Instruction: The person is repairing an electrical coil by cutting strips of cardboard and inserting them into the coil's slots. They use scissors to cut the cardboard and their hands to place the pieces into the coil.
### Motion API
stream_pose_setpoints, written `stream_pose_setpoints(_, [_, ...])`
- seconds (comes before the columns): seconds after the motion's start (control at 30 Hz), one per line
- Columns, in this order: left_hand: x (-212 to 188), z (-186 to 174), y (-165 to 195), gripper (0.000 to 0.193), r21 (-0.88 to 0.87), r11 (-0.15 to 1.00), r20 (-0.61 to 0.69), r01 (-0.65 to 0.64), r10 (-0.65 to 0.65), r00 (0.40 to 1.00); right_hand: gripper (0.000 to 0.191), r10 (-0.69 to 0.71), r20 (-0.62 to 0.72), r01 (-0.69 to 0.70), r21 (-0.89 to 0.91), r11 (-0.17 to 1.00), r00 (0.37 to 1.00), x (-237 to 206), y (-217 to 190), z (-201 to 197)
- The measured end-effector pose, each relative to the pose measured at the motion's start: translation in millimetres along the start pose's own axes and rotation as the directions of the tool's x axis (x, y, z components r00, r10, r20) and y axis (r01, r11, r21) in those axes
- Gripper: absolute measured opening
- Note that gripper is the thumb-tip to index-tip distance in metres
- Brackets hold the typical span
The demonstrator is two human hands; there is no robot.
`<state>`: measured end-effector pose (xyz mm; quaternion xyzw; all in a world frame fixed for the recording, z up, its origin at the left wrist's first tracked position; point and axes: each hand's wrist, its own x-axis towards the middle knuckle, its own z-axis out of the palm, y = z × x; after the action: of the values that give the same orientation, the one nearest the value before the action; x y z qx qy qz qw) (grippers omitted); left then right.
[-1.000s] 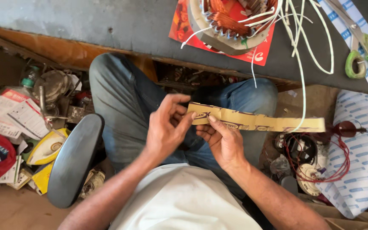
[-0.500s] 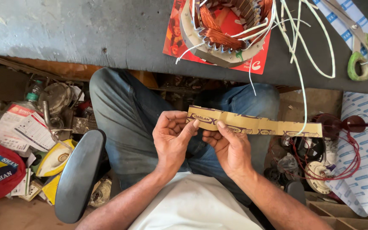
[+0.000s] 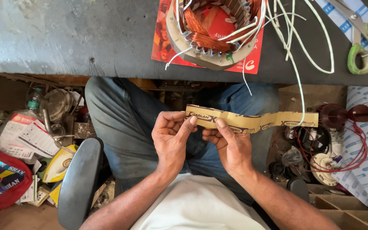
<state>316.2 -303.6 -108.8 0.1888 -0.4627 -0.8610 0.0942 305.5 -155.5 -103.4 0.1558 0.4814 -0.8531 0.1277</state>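
Strip: one long tan paper strip (image 3: 252, 120), thin and flat with printed purple marks, held level over the lap, below the desk edge.
Left hand (image 3: 172, 138): grip closed on the strip's left end, thumb on top.
Right hand (image 3: 231, 147): grip pinched on the strip just beside the left hand.
Desk (image 3: 64, 38): grey, rough, scuffed; its near edge runs above the hands.
Stator (image 3: 216, 30): one ring with copper windings and white leads.
Scissors (image 3: 363, 38): one pair, green handles, far right.
Room: open air around the strip's free right end.

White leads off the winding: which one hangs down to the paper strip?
The long white lead on the right; it crosses the bench edge to the tan paper strip, unlike the short ones.
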Motion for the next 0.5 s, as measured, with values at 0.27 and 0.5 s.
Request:
stream_pose_setpoints(0.27, [2,0,1,0.016,-0.038,0.995,-0.009,0.092,-0.093,0.996,0.025,0.003,-0.021,-0.002,0.033,0.999,1.000,1,-2,-1])
stream_pose_setpoints(0.5, [4,12,16,0.028,-0.059,0.995,0.022,0.083,-0.082,0.996,0.025,0.008,-0.008,-0.008,0.083,0.996,1.000,0,1,0])
